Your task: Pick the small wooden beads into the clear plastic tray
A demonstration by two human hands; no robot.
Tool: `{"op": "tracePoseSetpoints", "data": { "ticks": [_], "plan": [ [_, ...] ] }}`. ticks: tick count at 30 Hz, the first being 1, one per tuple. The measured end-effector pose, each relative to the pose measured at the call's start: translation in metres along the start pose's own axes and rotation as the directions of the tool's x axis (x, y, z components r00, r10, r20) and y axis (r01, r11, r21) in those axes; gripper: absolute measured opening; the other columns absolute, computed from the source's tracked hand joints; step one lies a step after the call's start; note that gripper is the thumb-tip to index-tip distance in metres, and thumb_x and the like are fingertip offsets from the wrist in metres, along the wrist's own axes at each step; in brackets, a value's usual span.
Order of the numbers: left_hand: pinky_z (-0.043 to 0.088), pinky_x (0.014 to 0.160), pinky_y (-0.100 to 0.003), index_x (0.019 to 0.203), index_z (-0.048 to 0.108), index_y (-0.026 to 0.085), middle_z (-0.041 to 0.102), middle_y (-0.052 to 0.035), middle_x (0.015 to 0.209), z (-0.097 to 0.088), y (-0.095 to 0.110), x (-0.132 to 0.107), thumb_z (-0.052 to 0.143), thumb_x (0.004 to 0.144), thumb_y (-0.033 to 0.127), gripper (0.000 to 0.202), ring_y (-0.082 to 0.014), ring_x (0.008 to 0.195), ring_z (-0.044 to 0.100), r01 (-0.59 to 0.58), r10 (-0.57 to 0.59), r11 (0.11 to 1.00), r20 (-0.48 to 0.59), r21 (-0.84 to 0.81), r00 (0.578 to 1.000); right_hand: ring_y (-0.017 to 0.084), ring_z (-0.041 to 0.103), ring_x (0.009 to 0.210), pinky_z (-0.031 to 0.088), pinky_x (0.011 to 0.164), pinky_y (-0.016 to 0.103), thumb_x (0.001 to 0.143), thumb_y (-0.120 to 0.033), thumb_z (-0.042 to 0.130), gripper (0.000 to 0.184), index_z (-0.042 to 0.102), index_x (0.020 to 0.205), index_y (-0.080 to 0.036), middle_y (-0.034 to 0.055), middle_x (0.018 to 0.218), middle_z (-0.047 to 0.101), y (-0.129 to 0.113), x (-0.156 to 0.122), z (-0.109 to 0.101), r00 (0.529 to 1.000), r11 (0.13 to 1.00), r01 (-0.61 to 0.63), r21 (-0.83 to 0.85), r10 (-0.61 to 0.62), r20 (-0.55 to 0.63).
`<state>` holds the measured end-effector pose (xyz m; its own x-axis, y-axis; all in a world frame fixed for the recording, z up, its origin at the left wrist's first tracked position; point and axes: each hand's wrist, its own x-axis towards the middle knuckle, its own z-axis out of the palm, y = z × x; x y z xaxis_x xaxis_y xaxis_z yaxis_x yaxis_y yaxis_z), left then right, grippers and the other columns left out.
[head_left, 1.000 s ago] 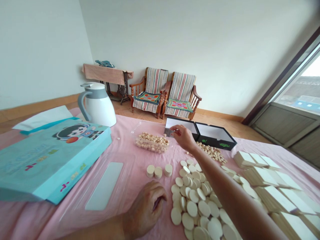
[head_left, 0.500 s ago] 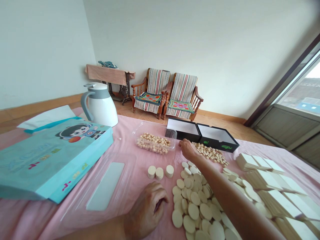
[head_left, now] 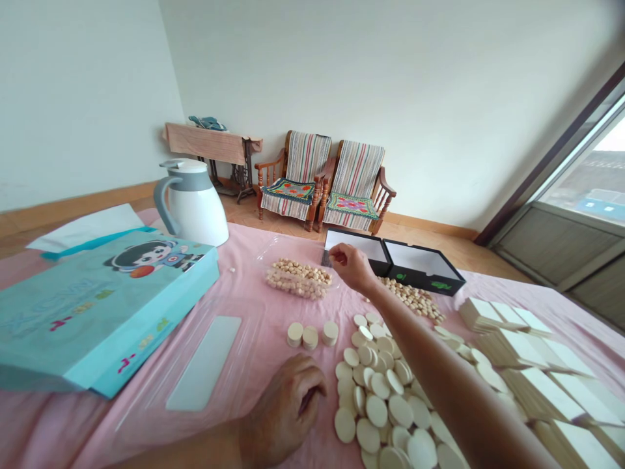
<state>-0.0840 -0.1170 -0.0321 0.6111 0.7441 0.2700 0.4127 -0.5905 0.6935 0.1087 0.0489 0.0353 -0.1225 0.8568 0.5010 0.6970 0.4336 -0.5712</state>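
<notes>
Blue box (head_left: pixel 122 299) at left: large pale lettering on top, too faint to read for sure; pink, yellow and green characters on top and side, not legible; one cartoon figure with a ball. Two black boxes (head_left: pixel 415 277) at far right of centre, green marks on the front, also unreadable.

Counts: one white-and-grey jug (head_left: pixel 198 212), one clear plastic lid (head_left: pixel 204 365) with a white panel, one clear tub (head_left: pixel 273 247), three short disc stacks (head_left: pixel 309 337) in the middle, two chairs (head_left: pixel 307 156) at the far wall. Disc pile (head_left: pixel 378 391), near right, too many to count; same for tile stacks (head_left: pixel 541 378) at right, roughly four rows.

Wooden beads (head_left: pixel 300 277) sit in the tub, far centre; a loose bead pile (head_left: pixel 415 301) lies right of it, in front of the black boxes.

Right hand (head_left: pixel 350 266) is at the tub's right end, fingers curled and pinched close; cannot tell if it has a bead. Left hand (head_left: pixel 288 407) is half closed on the pink cloth (head_left: pixel 278 312), near side of the stacks, nothing seen in it, palm hidden.
</notes>
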Motion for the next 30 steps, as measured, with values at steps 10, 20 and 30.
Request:
{"op": "tracePoseSetpoints", "data": {
  "ticks": [10,20,30],
  "plan": [
    [0.041,0.075,-0.029,0.079,0.058,0.017,0.058,-0.0045,0.081,0.001,-0.001,0.001,0.043,0.074,0.001,0.022,-0.0171,0.081,0.051,-0.003,0.003,1.000,-0.004,0.012,1.000,0.014,0.059,0.080,0.041,0.071,0.022,0.077,-0.008,0.044,0.026,0.066,0.090,-0.016,0.0051,0.087,0.066,0.046,-0.010,-0.027,0.963,0.837,-0.138,-0.530,0.238,0.124],
    [0.040,0.075,-0.029,0.078,0.057,0.017,0.058,-0.0037,0.081,0.001,0.000,0.000,0.043,0.072,-0.002,0.024,-0.0166,0.082,0.052,-0.012,0.012,0.999,-0.012,0.030,1.000,0.022,0.057,0.090,0.040,0.067,0.026,0.069,-0.003,0.059,0.018,0.066,0.082,-0.014,0.0133,0.096,0.058,0.067,-0.039,-0.015,0.903,0.737,-0.076,-0.672,0.336,0.266],
    [0.040,0.076,-0.030,0.080,0.058,0.017,0.058,-0.0040,0.081,0.002,-0.002,0.000,0.044,0.072,-0.001,0.024,-0.0171,0.082,0.051,-0.014,0.014,1.000,-0.011,0.026,1.000,0.016,0.056,0.077,0.041,0.068,0.025,0.074,-0.007,0.045,0.021,0.059,0.089,-0.015,0.0086,0.089,0.056,0.061,-0.031,-0.016,0.960,0.802,-0.214,-0.558,0.279,0.033]
  ]
}}
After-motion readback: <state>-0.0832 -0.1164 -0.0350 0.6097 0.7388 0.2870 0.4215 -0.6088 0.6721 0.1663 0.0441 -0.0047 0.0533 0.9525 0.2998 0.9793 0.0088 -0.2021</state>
